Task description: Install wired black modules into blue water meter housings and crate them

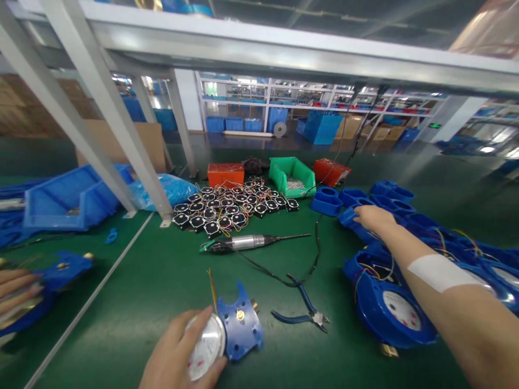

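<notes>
My left hand [180, 354] grips a blue water meter [227, 332] by its round white dial, low in the middle of the green table [162, 281]. Thin coloured wires stick up from the meter. My right hand [375, 218] reaches far right and its fingers close on a blue plastic cover [351, 215] among a row of similar blue covers [389, 194]. A white bandage wraps my right forearm. More blue water meters [389, 308] lie under that arm.
An electric screwdriver [247, 242] with its cable lies mid-table, blue-handled pliers [302, 310] beside it. Several small black wired modules [227, 208] are piled behind, with orange [226, 174], green [292, 175] and red [332, 171] bins. Another person's hand [16, 294] holds a meter at far left.
</notes>
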`<state>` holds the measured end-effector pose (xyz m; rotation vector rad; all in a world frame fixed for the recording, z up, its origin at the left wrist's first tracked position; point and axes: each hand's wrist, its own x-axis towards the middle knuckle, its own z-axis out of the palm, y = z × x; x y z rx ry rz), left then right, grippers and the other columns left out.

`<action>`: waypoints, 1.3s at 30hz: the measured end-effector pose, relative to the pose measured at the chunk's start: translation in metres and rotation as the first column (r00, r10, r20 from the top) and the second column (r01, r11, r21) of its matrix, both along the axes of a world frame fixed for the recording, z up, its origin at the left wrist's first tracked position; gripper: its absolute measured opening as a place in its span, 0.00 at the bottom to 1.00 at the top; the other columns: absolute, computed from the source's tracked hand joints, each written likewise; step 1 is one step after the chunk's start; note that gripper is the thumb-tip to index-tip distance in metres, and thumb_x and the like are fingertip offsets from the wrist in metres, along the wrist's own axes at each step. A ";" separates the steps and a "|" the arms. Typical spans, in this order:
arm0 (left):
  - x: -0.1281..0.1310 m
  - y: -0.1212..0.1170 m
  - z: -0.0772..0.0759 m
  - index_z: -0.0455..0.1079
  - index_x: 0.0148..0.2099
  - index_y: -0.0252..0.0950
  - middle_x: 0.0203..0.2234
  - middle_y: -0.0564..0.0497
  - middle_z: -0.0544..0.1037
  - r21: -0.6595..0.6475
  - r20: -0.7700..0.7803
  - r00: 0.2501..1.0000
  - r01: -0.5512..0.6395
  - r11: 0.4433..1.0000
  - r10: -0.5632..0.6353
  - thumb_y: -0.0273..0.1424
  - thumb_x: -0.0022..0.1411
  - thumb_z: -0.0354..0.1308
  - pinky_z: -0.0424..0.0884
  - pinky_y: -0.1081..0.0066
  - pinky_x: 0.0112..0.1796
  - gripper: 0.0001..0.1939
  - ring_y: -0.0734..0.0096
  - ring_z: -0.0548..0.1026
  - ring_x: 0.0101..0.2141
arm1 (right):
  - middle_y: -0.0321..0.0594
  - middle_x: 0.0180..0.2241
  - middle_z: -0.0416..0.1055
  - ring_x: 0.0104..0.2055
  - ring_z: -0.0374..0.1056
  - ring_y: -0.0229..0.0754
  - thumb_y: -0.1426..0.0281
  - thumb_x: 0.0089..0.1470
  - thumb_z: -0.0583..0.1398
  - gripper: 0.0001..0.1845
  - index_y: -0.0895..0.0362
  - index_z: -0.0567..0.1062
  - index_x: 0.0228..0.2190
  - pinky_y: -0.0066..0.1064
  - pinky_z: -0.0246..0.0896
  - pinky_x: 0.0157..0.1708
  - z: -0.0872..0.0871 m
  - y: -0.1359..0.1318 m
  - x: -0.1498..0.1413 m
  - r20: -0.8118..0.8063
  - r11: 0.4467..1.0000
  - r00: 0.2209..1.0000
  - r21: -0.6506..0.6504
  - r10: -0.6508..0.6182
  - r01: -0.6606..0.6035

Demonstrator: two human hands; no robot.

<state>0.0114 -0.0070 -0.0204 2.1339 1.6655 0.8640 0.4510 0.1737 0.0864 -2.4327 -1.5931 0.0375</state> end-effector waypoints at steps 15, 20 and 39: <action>0.010 0.081 0.044 0.65 0.29 0.36 0.28 0.47 0.75 -0.537 0.430 0.902 0.289 0.792 -0.038 0.42 0.53 0.50 0.66 0.67 0.35 0.14 0.62 0.72 0.33 | 0.37 0.23 0.65 0.26 0.60 0.35 0.65 0.50 0.54 0.11 0.58 0.70 0.23 0.22 0.42 0.25 -0.014 -0.160 -0.180 0.047 0.790 0.839 -0.369 0.542 -0.489; 0.019 0.095 0.047 0.60 0.29 0.36 0.30 0.46 0.76 -0.530 0.502 0.863 0.362 0.767 -0.061 0.33 0.53 0.50 0.64 0.68 0.36 0.06 0.64 0.72 0.36 | 0.38 0.26 0.66 0.29 0.63 0.37 0.65 0.54 0.48 0.16 0.58 0.71 0.25 0.24 0.50 0.29 -0.053 -0.163 -0.180 -0.001 0.830 0.890 -0.360 0.456 -0.426; 0.045 0.056 0.058 0.69 0.31 0.40 0.25 0.55 0.76 -0.294 0.229 0.972 0.122 0.948 -0.054 0.30 0.52 0.51 0.63 0.71 0.32 0.06 0.66 0.73 0.30 | 0.37 0.28 0.67 0.27 0.63 0.33 0.58 0.46 0.54 0.21 0.61 0.67 0.37 0.19 0.58 0.25 -0.051 -0.150 -0.118 -0.732 0.963 0.678 -0.129 0.068 -0.235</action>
